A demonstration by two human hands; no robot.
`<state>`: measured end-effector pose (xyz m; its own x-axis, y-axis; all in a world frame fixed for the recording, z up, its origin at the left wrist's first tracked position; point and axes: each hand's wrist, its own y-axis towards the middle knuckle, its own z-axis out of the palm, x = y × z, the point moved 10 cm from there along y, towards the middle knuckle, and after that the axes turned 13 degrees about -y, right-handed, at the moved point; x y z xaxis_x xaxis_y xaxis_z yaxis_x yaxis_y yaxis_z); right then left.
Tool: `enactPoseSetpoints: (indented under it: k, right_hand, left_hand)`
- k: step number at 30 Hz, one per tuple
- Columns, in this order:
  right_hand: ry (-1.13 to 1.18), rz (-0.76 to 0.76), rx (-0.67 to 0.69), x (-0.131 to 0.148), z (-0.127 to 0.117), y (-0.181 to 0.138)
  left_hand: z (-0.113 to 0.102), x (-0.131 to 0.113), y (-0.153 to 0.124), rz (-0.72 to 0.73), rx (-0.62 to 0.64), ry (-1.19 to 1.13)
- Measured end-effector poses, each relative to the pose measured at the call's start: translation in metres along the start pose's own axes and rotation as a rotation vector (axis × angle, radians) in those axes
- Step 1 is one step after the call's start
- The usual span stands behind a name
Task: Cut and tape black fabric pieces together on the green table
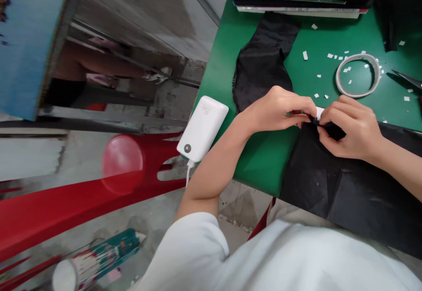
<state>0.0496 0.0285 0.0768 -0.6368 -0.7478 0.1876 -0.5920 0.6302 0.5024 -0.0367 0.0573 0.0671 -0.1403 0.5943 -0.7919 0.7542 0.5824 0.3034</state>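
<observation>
Black cloth [306, 168] covers part of the near edge of the table [263, 163]. The left hand [285, 108] nips its upper border between thumb and finger; the right hand [351, 126] pinches it just beside, fingertips nearly together, next to a white piece [319, 112]. The step seems to be working that border by fingertip; the next move likely calls for steady pinches. Fingers hide the exact contact; scissors [408, 79] are cut off at right.
</observation>
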Motion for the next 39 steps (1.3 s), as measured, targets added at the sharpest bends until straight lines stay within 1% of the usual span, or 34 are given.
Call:
enactPoseSetpoints:
  k: [6, 11, 15, 17, 19, 23, 27, 32, 36, 39]
  right_hand:
    - [0.089, 0.059, 0.033, -0.005, 0.004, 0.0]
    - [0.112, 0.059, 0.074, -0.005, 0.007, 0.0]
    - [0.111, 0.049, 0.04, -0.004, 0.004, 0.0]
    - [0.104, 0.06, 0.026, -0.005, 0.003, 0.0]
    - [0.093, 0.073, 0.014, -0.006, 0.002, 0.0]
    - [0.071, 0.077, -0.033, -0.006, -0.003, -0.001]
    - [0.051, 0.097, -0.068, -0.008, -0.004, -0.001]
    - [0.019, 0.129, -0.125, -0.013, -0.004, -0.002]
    - [0.014, 0.152, -0.121, -0.018, -0.002, -0.001]
    - [0.01, 0.162, -0.113, -0.02, 0.0, 0.0]
  left_hand:
    - [0.0, 0.004, -0.001, -0.032, -0.003, -0.034]
    - [-0.002, 0.009, -0.003, -0.073, -0.046, -0.16]
    - [-0.001, 0.016, -0.005, -0.138, -0.059, -0.222]
    - [-0.003, 0.021, -0.005, -0.193, -0.079, -0.211]
    - [-0.007, 0.024, -0.004, -0.226, -0.107, -0.148]
    - [-0.012, 0.019, 0.001, -0.194, -0.101, -0.018]
    - [-0.009, 0.015, 0.003, -0.172, -0.076, -0.076]
    - [-0.007, 0.026, 0.0, -0.329, -0.122, -0.192]
    - [-0.009, 0.036, -0.004, -0.446, -0.217, -0.293]
    - [-0.007, 0.04, -0.006, -0.508, -0.241, -0.369]
